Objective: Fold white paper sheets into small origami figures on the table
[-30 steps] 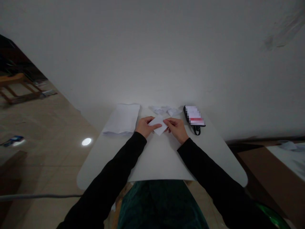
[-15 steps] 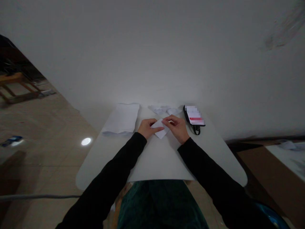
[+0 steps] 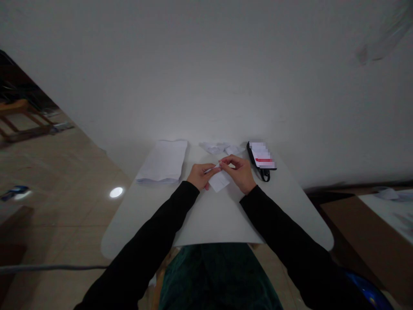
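A small folded white paper (image 3: 219, 181) is held between my two hands, just above the middle of the table. My left hand (image 3: 200, 175) is closed on its left side, with the thumb across the top and fingers underneath. At the paper's upper corner, my right hand (image 3: 239, 172) pinches with thumb and forefinger. The fingers cover part of the upper edge, so the exact fold there is hard to make out. Several folded white paper pieces (image 3: 217, 148) lie behind my hands, close to the wall.
A stack of white sheets (image 3: 164, 161) lies left on the white table (image 3: 219, 224). At the right sits a phone (image 3: 263, 156) with a black strap. The wall (image 3: 206, 77) rises behind the table. A cardboard box (image 3: 358, 228) stands to the right, a wooden stool (image 3: 22, 110) far left.
The paper has tilted and slid slightly down between my hands. My left thumb has moved up toward the right fingertips, which now meet at the paper's upper corner.
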Motion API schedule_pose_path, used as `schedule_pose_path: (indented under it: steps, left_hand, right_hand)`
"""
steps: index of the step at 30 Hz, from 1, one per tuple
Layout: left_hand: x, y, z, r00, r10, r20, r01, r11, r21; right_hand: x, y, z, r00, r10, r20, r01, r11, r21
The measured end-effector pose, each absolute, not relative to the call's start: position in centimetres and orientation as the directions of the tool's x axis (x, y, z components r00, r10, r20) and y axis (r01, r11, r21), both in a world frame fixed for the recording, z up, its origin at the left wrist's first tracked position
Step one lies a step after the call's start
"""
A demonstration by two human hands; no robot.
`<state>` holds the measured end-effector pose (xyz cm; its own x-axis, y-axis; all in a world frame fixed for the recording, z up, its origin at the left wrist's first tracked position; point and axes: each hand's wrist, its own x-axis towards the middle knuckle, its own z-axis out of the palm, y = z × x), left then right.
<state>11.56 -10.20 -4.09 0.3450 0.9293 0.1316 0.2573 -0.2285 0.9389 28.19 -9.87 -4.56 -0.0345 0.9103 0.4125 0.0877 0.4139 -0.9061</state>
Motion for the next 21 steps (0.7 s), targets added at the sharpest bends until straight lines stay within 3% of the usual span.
schedule_pose_path:
  steps: [6, 12, 21]
  left_hand:
    - [11.52, -9.97, -4.04, 0.315, 0.939, 0.137, 0.246, -0.22, 0.944]
    - [12.04, -9.46, -4.55, 0.469, 0.876, 0.113, 0.059, -0.159, 0.986]
    - [11.45, -9.74, -4.18, 0.384, 0.919, 0.084, 0.278, -0.202, 0.939]
  right_hand:
    - [28.51, -9.76, -4.43, 0.008, 0.904, 0.428, 0.021, 0.428, -0.903]
    - [28.64, -9.19, -5.04, 0.144, 0.872, 0.468, 0.011, 0.471, -0.882]
    - [28.33, -9.34, -4.89, 0.186, 0.897, 0.402, 0.051, 0.4, -0.915]
